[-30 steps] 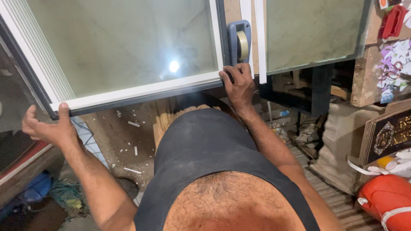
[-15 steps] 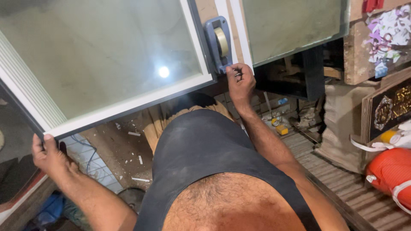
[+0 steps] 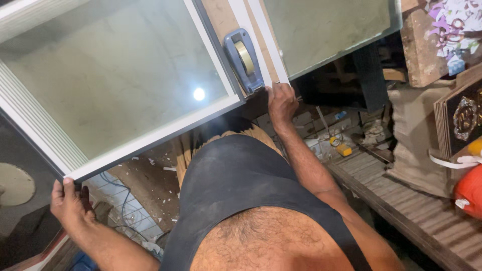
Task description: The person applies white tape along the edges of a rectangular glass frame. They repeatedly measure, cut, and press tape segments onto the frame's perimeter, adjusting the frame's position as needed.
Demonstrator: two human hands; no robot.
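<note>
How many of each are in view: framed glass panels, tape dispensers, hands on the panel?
Framed glass panels: 2, the large white-framed panel and a second panel beyond it
Tape dispensers: 1, the grey tape dispenser lying between them
Hands on the large panel: 2, left hand at its near left corner, right hand at its near right corner
Total: 5

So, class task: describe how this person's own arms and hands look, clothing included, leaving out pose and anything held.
Both arms are bare from shoulder to wrist, with no sleeves. The left hand and right hand wear no gloves, and no rings, watch or bands show. The forearms look hairy. The only clothing in view is a dark sleeveless vest cut low at the neck, with a strap over the right shoulder.
</note>
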